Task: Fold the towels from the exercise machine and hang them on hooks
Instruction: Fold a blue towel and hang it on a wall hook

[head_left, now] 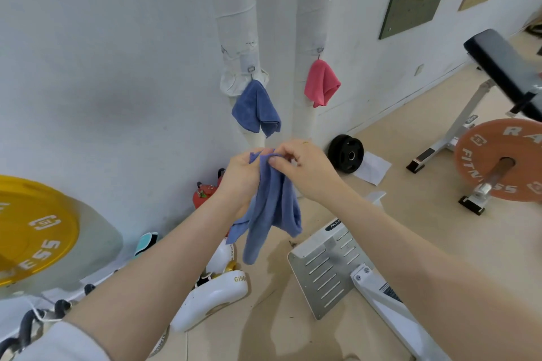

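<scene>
Both hands meet at chest height, bunching a blue towel (271,208). The left hand (242,177) has its fingers curled round the top of the cloth; the right hand (302,170) pinches the upper edge between thumb and forefinger, just beside the left fingertips. The rest hangs limp below the fingers. Beyond the fingers, a second blue towel (255,108) and a pink towel (322,83) hang from hooks on two white pipes (234,9).
</scene>
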`<state>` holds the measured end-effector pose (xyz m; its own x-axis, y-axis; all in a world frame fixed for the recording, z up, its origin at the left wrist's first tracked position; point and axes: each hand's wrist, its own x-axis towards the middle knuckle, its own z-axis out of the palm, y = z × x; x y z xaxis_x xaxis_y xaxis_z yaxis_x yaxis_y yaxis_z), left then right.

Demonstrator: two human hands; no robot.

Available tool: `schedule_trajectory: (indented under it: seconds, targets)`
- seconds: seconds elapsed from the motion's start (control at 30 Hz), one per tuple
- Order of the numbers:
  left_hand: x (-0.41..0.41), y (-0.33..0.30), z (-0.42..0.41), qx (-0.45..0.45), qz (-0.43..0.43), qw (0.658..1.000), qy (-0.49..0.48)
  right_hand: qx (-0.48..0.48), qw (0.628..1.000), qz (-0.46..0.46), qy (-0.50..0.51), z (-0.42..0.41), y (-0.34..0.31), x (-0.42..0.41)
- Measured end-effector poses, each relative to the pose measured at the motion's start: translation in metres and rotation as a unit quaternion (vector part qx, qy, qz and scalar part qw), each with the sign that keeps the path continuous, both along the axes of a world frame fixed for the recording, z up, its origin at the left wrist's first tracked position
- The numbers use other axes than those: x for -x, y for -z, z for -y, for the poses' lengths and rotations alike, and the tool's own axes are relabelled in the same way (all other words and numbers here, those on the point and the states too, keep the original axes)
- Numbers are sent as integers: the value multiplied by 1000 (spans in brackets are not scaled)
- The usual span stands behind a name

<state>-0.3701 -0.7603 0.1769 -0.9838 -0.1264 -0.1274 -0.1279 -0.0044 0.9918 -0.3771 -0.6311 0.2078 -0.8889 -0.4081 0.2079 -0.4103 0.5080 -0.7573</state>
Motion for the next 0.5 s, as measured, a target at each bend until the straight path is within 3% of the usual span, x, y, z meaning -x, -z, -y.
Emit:
schedule_trajectory:
  seconds: [0.17,0.33,0.43,0.5]
  targets:
    - [-9,-4,-7,-53,-22,998,11,-89,994,-21,63,1,1,-4]
    - [-7,-6,-5,-94,-5,993,71,70,995,65,28,2,2,-8]
    - [-8,-12,-14,-133,-1,980,145,62,994,45,74,-2,2,-5]
    - [-7,-14,-21,-125,2,982,144,51,993,29,106,-8,2,-2]
